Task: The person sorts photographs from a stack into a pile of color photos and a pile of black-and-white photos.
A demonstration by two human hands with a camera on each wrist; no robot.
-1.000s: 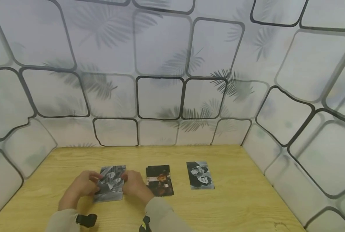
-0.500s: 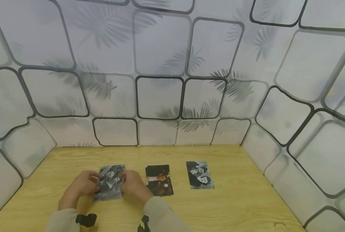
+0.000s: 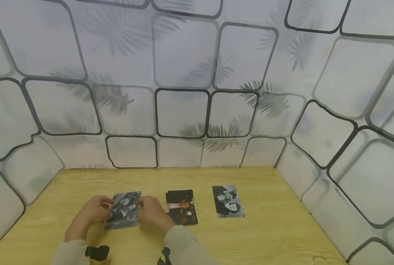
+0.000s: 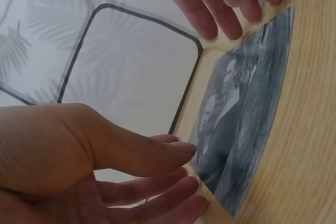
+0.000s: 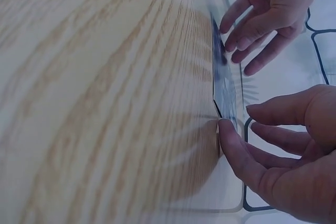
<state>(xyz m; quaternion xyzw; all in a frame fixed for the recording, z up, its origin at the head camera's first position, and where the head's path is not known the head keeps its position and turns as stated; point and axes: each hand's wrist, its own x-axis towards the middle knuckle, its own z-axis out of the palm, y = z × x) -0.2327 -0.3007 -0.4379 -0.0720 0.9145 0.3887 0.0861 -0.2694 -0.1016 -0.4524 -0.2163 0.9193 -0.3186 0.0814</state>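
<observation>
A black-and-white photo print (image 3: 123, 211) lies between my hands on the left of the table. My left hand (image 3: 92, 213) is at its left side; in the left wrist view the thumb (image 4: 181, 154) meets the photo's edge, with the other fingers just beside it. My right hand (image 3: 152, 211) is at the opposite side. A fingertip of the right hand (image 5: 294, 156) touches the photo's near corner in the right wrist view, while its other fingers are apart from the print. Neither hand is visibly curled round the photo.
Right of my right hand lies a dark colour photo (image 3: 181, 208), with the edge of another showing under it. Farther right is a second black-and-white photo (image 3: 228, 201). The wooden table (image 3: 249, 239) meets patterned wall covering (image 3: 183, 110) at its back and sides.
The photo between my hands has shifted slightly left, and both hands have moved a little with it. The other photos stay where they were on the table.
</observation>
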